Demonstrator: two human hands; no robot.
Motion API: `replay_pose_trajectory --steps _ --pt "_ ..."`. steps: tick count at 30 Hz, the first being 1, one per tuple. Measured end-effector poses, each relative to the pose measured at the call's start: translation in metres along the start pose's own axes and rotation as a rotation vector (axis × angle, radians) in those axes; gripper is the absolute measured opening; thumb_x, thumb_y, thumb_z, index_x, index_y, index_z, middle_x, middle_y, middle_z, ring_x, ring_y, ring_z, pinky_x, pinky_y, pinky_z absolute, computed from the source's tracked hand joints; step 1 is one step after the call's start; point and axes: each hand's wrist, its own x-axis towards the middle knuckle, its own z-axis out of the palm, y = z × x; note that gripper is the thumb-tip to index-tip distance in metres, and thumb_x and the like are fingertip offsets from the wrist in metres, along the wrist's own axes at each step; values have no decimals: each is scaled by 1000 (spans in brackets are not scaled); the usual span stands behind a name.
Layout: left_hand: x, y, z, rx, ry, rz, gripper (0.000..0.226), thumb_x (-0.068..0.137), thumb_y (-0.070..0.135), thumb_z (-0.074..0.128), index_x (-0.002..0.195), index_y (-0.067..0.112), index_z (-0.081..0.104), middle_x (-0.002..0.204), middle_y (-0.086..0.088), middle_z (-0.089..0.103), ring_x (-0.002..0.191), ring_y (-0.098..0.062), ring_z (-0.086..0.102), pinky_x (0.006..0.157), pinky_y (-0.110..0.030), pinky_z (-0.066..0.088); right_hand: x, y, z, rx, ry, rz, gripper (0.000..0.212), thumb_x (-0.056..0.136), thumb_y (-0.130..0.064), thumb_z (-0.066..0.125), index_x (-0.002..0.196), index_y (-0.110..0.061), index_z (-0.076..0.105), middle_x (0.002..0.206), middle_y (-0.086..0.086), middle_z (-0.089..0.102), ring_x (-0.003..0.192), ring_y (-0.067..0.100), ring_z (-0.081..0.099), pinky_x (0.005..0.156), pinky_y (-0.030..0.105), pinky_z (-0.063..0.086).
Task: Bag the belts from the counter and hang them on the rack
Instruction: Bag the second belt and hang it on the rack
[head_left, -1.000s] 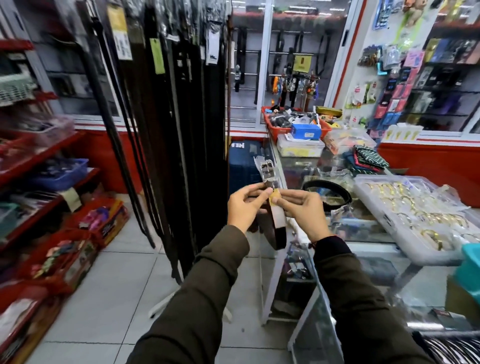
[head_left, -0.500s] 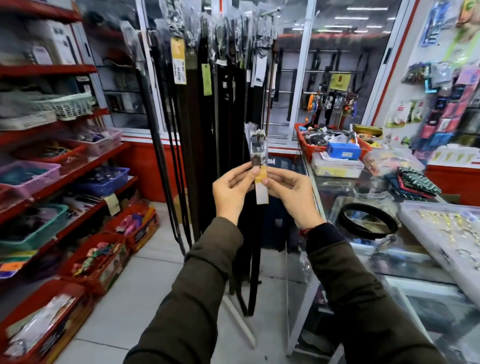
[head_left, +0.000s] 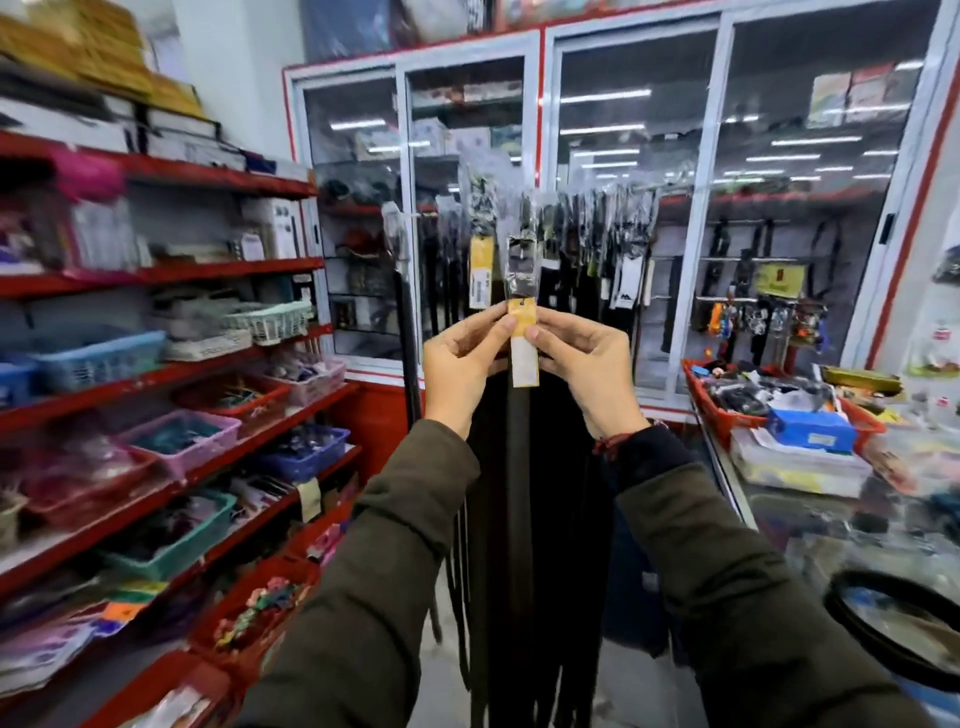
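I hold a bagged dark belt (head_left: 520, 467) upright in front of me, its clear plastic top and buckle above my fingers and its strap hanging down. My left hand (head_left: 462, 358) and my right hand (head_left: 582, 364) both pinch it at its yellow and white tag (head_left: 523, 343). Right behind it stands the rack (head_left: 571, 208) with several bagged black belts hanging from it. A coiled black belt (head_left: 893, 629) lies on the glass counter (head_left: 779, 525) at lower right.
Red shelves (head_left: 171, 364) with coloured baskets line the left side. Glass cabinet doors (head_left: 639, 156) stand behind the rack. A red tray (head_left: 701, 384) of small goods and a blue box (head_left: 810, 428) sit on the counter's far end.
Both hands have lifted the bagged belt higher and closer to the hanging belts. My view has tilted up and turned left, away from the counter.
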Motion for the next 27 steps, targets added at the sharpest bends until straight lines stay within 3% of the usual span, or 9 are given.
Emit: replay_pose_trajectory --steps 4,7,9,13,15,18,22,25,27 --pt "25 20 -3 -11 87 80 30 92 8 72 121 0 71 106 -12 77 87 -7 76 74 -24 62 26 -12 28 33 -8 -55 30 90 -3 71 120 2 71 109 20 76 102 24 73 82 27 62" --pt "46 35 -2 -24 122 117 29 91 7 72 118 -2 72 110 -19 76 91 -16 74 75 -28 63 44 -22 43 25 -23 -93 31 91 -3 69 122 4 70 113 22 75 104 26 73 81 28 62" --pt "59 41 -2 -17 145 132 29 90 7 73 117 -3 72 110 -21 76 94 -22 73 77 -30 63 56 -29 50 14 -18 -94 32 92 -2 68 122 6 69 115 25 74 108 30 72 84 31 63" --pt "81 48 -3 -4 158 121 27 90 7 74 114 -4 73 107 -22 76 94 -27 73 79 -33 64 75 -37 61 -15 14 -54 32 92 -1 68 122 9 67 117 31 71 116 43 68 100 52 56" --pt "89 47 -5 -20 157 102 26 90 8 75 113 -3 73 109 -23 76 95 -27 74 81 -36 64 82 -37 64 -9 19 -33 32 92 0 67 122 10 66 118 32 70 113 43 69 98 50 57" --pt "97 38 -10 -15 142 67 25 89 9 75 112 -1 74 108 -22 76 92 -25 74 74 -30 64 89 -28 64 2 25 -4 31 92 1 67 121 11 65 119 32 69 102 33 69 90 41 59" --pt "100 23 -13 -15 116 24 27 91 9 74 115 -1 73 106 -19 77 89 -23 75 70 -26 63 94 -10 62 -8 75 29 32 91 0 69 122 7 67 117 30 71 102 36 71 95 49 58" --pt "102 13 -12 14 125 51 25 92 10 73 115 1 73 101 -13 77 93 -24 76 79 -34 64 97 4 59 -100 121 -22 31 90 -5 71 121 -1 71 111 22 76 107 34 74 97 49 58" --pt "101 6 -10 112 148 121 24 95 7 68 118 3 71 110 -15 76 103 -25 74 92 -41 61 97 14 55 -225 163 -95 28 92 -9 69 119 -5 72 110 15 77 104 27 74 97 46 59"
